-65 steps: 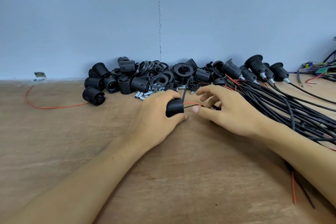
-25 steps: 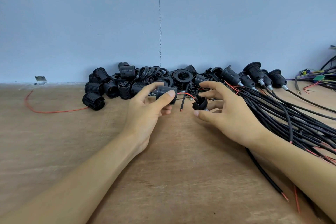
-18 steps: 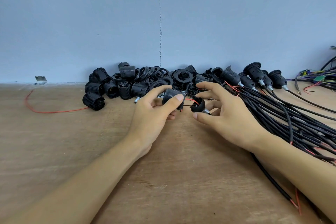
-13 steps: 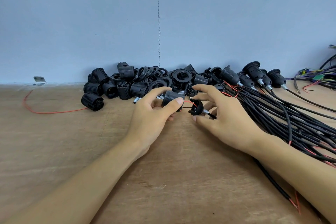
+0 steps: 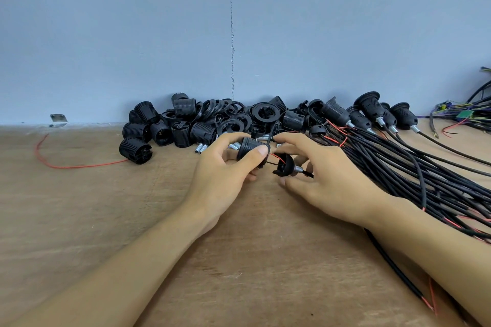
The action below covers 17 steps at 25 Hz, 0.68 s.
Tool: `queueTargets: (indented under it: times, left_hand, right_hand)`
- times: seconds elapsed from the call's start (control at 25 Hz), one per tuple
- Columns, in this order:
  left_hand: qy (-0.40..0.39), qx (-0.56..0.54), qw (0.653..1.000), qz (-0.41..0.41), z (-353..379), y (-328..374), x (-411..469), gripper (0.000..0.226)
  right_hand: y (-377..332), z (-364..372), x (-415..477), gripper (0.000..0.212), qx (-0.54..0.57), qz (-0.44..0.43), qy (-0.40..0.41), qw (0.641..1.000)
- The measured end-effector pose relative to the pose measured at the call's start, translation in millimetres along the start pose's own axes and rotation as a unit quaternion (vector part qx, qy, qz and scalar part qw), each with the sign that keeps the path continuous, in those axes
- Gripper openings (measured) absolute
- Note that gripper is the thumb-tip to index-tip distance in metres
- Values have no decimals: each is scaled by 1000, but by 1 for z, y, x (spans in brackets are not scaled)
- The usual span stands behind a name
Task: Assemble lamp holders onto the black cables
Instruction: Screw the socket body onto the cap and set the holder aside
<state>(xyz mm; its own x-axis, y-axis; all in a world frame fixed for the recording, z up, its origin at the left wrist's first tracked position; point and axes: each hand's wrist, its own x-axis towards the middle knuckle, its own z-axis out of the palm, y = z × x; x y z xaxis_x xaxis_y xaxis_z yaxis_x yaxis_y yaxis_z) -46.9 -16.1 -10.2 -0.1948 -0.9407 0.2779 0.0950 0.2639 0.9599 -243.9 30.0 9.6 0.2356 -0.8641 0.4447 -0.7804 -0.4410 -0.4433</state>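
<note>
**Item 1. Left hand** [image 5: 225, 167]: your thumb and fingers are curled round the ribbed holder body [image 5: 249, 147]. You hold it just above the bench, with its wired end turned right towards the cap, probably so the two halves can meet.

**Item 2. Right hand** [image 5: 326, 180]: half open, with the thumb and fingertips pinching the domed cap [image 5: 285, 164] near its metal stem. The exact contact is partly hidden. A small gap separates the cap from the body, and thin red and black leads bridge it.

**Item 3. Working cable** [image 5: 393, 273]: it runs from the cap's stem, under your right forearm, to the near right edge. It lies slack, which leaves the cap free to turn.

**Item 4. Cable bundle** [image 5: 425, 167]: this lies to the right, fanned out within reach of your right hand. The finished holders [image 5: 369, 106] lie at its far end by the wall.

**Item 5. Loose parts heap** [image 5: 199, 125]: bodies and rings are piled far centre, with short metal tubes [image 5: 200, 148] just beside them. All of it is within your left hand's reach.

**Item 6. Stray red wire** [image 5: 79, 166]: far left on the wooden bench [image 5: 79, 233], well apart from the work.

**Status:** judged to be the closing step, cap onto body. Keep the leads tucked inside so they aren't pinched.
</note>
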Motion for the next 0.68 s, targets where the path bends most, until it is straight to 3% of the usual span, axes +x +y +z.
queueTargets:
  times: [0.28,0.56,0.68]
  left_hand:
    - [-56,-9,998,-25,0,2,-1,32]
    - [-52,-15,997,-50,2,3,-1,27]
    - [-53,-24,995,-84,1,7,0,42]
  right_hand:
    - [4,1,-1,66,71,13,19,997]
    - [-2,1,-2,66,72,0,5,997]
    - [-5,-1,-1,64,109,15,14,994]
